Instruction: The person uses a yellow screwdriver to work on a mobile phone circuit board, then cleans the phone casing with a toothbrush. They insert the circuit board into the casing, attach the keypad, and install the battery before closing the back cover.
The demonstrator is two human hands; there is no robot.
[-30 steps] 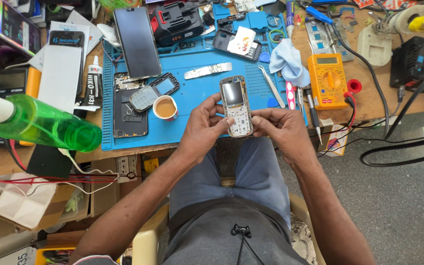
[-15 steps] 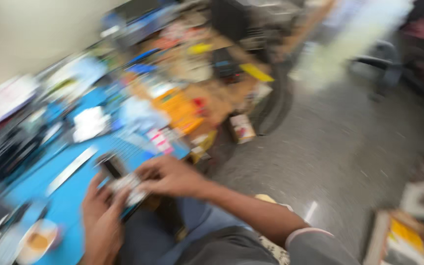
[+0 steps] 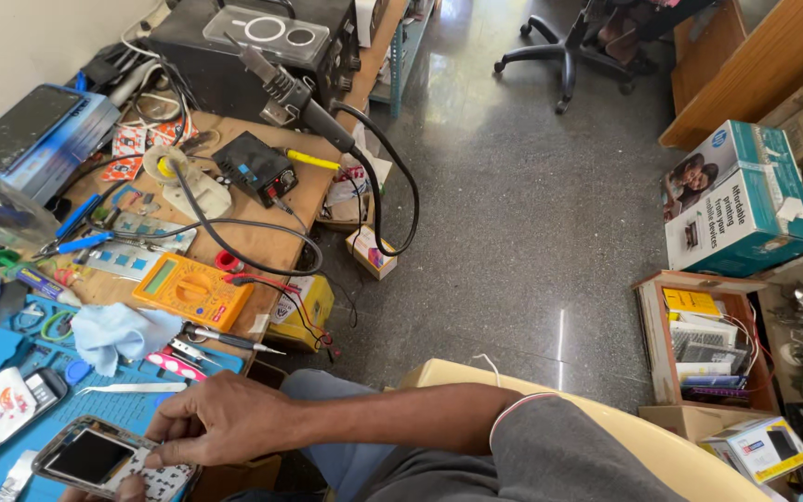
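1. Over on the desk, a blue mat carries tweezers and a blue cloth.
2. Nearby, an open wooden box on the floor holds booklets and cables.
3. Between cloth and desk edge sits an orange multimeter.
4. Lowest, the right hand has its fingers clamped on a keypad phone over the mat; the left hand is barely visible, grip unclear.

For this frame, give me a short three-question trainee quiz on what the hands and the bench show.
1. True or false: the right hand rests on the keypad phone.
2. The orange multimeter lies on: A) the floor, B) the wooden bench, C) the chair.
3. What colour is the mat under the phone?

Key: 1 true; 2 B; 3 blue.
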